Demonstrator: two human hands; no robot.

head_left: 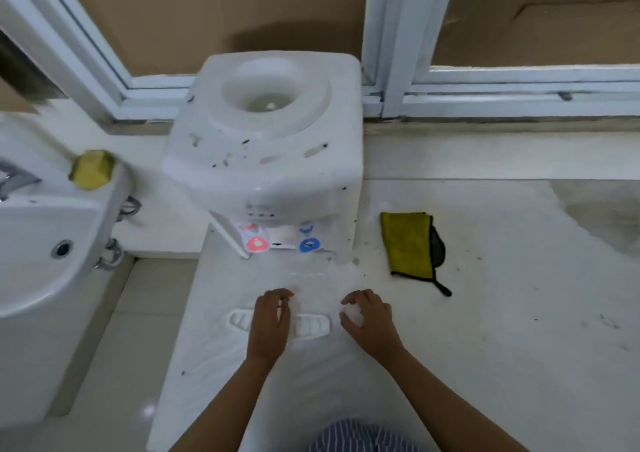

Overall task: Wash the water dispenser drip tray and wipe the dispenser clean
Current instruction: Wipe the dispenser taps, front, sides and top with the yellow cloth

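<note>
The white water dispenser stands on the pale counter, its top speckled with dark spots and no bottle in its well. A red tap and a blue tap show under its front. The white slotted drip tray lies flat on the counter in front of it. My left hand hovers over the tray's middle with bent fingers and hides that part. My right hand is just right of the tray, fingers curled and apart, with nothing in it. A folded yellow cloth lies to the right of the dispenser.
A white basin stands at the left with a yellow sponge on its rim. White window frames run behind the counter. The counter's left edge drops to a tiled floor. A wet patch is at the far right.
</note>
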